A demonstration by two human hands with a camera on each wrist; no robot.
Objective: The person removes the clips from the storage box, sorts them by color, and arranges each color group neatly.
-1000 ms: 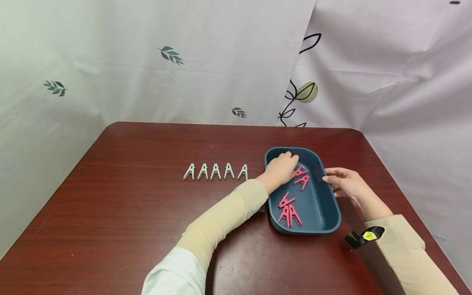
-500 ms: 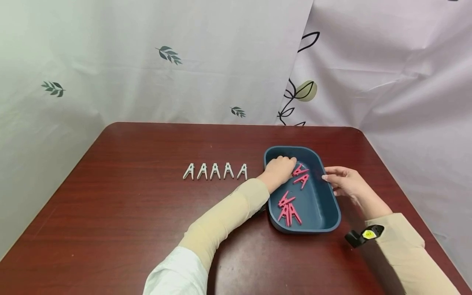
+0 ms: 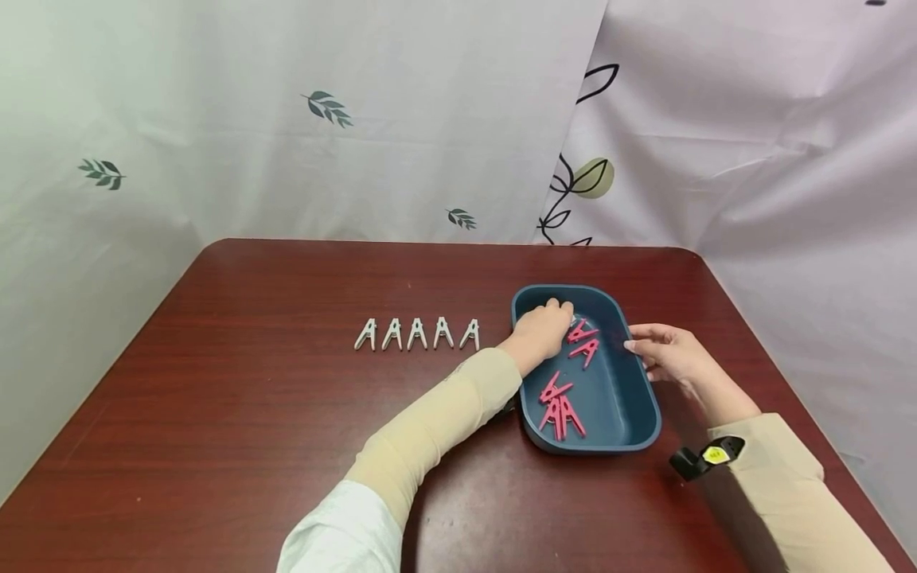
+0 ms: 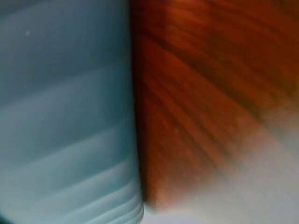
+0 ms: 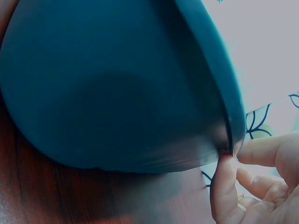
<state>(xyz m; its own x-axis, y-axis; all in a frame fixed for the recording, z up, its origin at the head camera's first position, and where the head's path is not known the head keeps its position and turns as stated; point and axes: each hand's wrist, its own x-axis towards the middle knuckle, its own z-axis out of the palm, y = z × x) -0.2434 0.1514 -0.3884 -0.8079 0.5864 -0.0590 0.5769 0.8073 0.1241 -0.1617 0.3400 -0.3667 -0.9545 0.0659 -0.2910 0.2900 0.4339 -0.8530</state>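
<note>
Toward the right edge of the worktop [image 3: 286, 446], a blue tray [image 3: 609, 406] is set with its long axis running from far edge to near edge, near end slanted slightly rightward. The tray's right-hand rim is pinched between thumb and finger of the right hand [image 3: 673, 354]. The left hand [image 3: 544, 330] is placed inside the tray's far left corner; a pale sliver [image 3: 573, 320] is seen at its fingertips, but whether anything is clamped there cannot be told. Two pink clips [image 3: 591, 348] are found just beside those fingers, on the side facing the worktop's right edge; by position, the left hand is judged the nearer. Three more pink clips are grouped closer to the near edge. Outside the tray, on the side of the worktop's left edge, five pale clips [image 3: 417, 328] are spaced in a row.
</note>
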